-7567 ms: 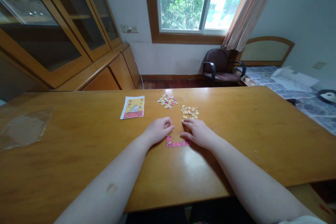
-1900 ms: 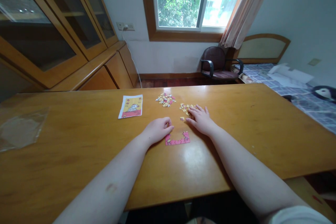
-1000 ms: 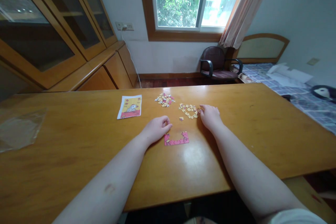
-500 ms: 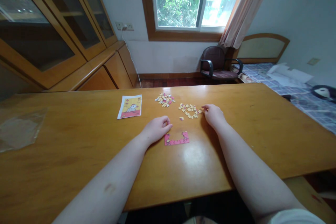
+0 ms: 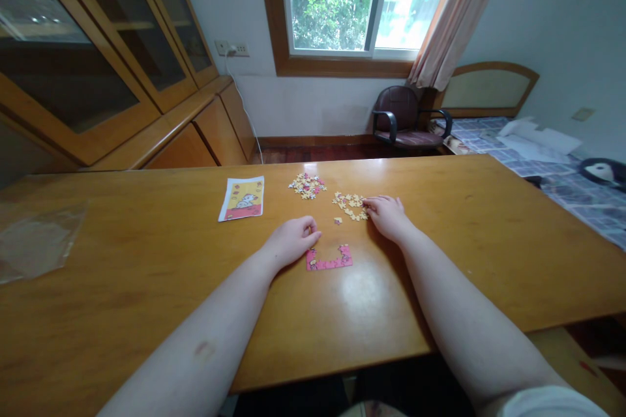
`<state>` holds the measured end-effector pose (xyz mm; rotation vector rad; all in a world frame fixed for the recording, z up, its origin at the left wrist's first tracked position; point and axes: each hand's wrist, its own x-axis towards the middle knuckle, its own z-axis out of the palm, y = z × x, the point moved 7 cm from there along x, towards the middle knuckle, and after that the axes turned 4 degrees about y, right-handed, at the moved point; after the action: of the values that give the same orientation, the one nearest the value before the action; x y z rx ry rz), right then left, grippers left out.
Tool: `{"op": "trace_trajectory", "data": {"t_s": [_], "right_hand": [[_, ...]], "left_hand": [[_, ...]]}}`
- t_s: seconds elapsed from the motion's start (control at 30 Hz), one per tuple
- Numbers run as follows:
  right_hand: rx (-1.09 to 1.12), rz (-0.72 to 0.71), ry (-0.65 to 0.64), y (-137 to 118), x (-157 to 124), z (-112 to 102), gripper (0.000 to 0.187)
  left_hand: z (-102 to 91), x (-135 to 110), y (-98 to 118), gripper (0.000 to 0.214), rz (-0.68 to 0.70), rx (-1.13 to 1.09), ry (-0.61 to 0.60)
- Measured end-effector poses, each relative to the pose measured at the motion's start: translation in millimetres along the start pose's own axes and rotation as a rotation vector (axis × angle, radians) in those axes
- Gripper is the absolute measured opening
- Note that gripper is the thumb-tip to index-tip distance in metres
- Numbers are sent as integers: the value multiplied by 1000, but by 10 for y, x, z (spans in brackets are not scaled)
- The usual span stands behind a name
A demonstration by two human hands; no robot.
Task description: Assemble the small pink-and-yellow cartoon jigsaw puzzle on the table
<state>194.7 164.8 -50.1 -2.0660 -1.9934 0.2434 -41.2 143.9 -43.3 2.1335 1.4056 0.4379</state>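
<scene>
My right hand (image 5: 387,215) lies over the right end of a loose cluster of yellow puzzle pieces (image 5: 353,200), its fingers reaching out and fingertips touching the pieces. It covers part of that cluster. Loosely curled, with a gap between thumb and fingers, my left hand (image 5: 295,238) rests at the upper left corner of a joined pink puzzle section (image 5: 330,264). That section is U-shaped, with its open side facing away from me. Between the section and the yellow cluster sits a single puzzle piece (image 5: 338,221).
A mixed heap of puzzle pieces (image 5: 307,186) lies farther back on the wooden table (image 5: 161,273). To its left is a picture card (image 5: 243,199) with a white animal. A clear plastic bag (image 5: 36,241) lies at far left. Beyond the table stands a chair (image 5: 403,117).
My right hand has shifted left, from the cluster's right edge onto its pieces, and now hides some of them. The left hand stays in place.
</scene>
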Motion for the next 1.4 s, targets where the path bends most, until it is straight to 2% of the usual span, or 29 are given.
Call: {"op": "trace_trajectory", "data": {"t_s": [0.27,0.43,0.67,0.83,1.1,1.4], "right_hand": [[-72,106,30,162,17,-34,37],[-70,28,2,106,-5,-35,44],[-44,102,-11,172,30,-32,38],[-31,118,57,229,50,-85,36],[-44,-9,47,80,4,-65,29],[-15,-188,-3,-325,-144,45,30]], "left_hand": [[20,8,-29,21,6,9,0],[25,8,-28,21,13,20,-7],[24,4,-19,21,10,21,-10],[34,9,-36,22,15,27,-5],[28,12,-28,21,13,28,-6],[31,9,-34,20,18,13,0]]}}
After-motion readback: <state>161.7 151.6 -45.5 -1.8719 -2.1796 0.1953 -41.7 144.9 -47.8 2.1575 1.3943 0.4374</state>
